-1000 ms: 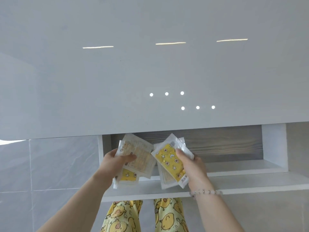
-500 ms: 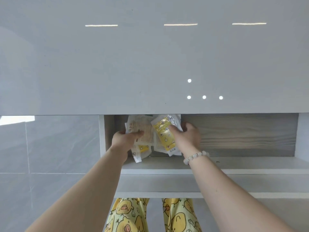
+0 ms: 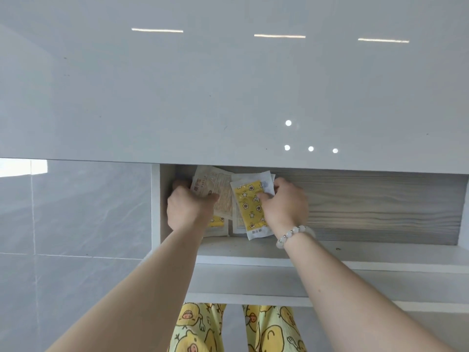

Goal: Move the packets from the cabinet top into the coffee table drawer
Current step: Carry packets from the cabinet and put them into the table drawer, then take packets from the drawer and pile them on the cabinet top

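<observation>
While both arms reach into the open drawer point(image 3: 380, 207), left hand point(image 3: 189, 208) grips pale printed packets point(image 3: 215, 189), right hand point(image 3: 285, 205) pinches yellow packets point(image 3: 250, 207), under the glossy tabletop point(image 3: 228, 92).

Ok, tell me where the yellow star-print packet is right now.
In the head view, the yellow star-print packet is inside the open drawer at its left end, pinched by the right hand, just right of the pale packets gripped by the left hand.

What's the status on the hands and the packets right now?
Left hand grips the pale packets. Right hand pinches the yellow packet. Both bundles inside the open drawer, at its left end. Nothing in the way.
</observation>
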